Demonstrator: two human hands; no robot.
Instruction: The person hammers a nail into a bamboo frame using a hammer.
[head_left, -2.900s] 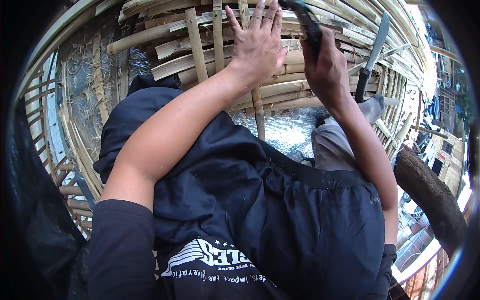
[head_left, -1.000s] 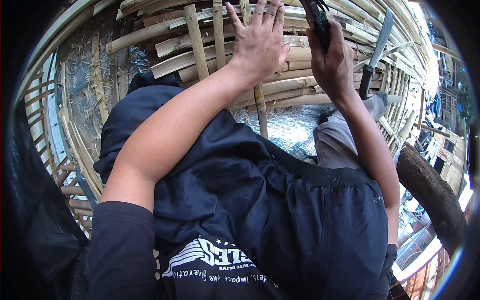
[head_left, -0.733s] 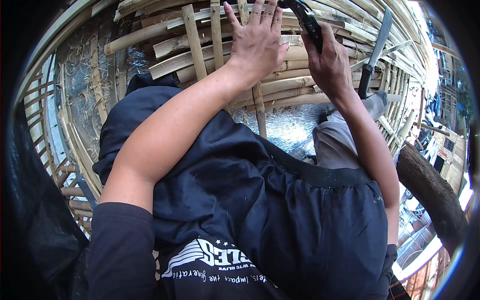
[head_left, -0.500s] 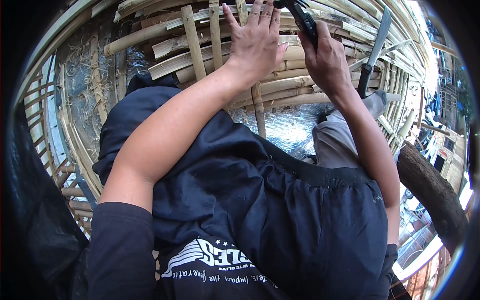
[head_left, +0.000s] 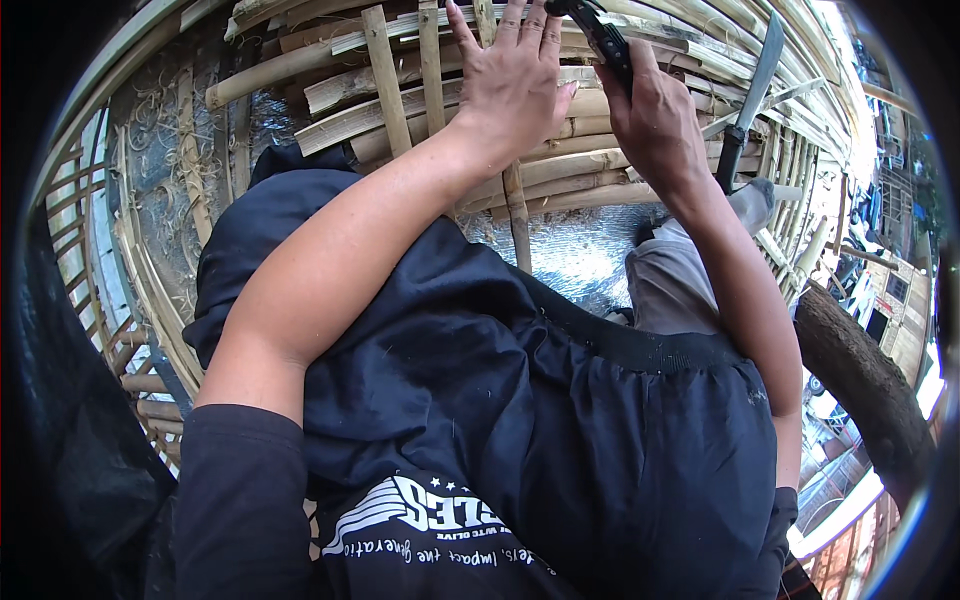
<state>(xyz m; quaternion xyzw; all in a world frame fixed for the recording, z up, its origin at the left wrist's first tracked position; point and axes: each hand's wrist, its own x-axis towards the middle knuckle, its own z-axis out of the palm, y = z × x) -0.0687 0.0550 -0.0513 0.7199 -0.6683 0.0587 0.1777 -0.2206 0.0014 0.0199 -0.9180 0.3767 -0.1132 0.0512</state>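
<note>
My left hand [head_left: 515,85] lies flat, fingers spread, on the horizontal bamboo poles [head_left: 420,105] of a woven frame at the top of the view. Just to its right my right hand [head_left: 655,115] is shut around the dark handle of a tool [head_left: 600,35], whose upper end runs out past the top edge. Both hands rest against the same stack of bamboo strips. My black shirt and dark shorts fill the lower half of the picture.
A long knife [head_left: 750,95] with a dark handle stands stuck among the bamboo slats to the right of my right hand. A thick log [head_left: 865,385] lies at the right. Bamboo shavings [head_left: 190,150] cover the ground at left, beside a curved bamboo rim [head_left: 100,300].
My right hand with the dark tool has shifted slightly up and down against the bamboo. My left hand has stayed pressed on the poles.
</note>
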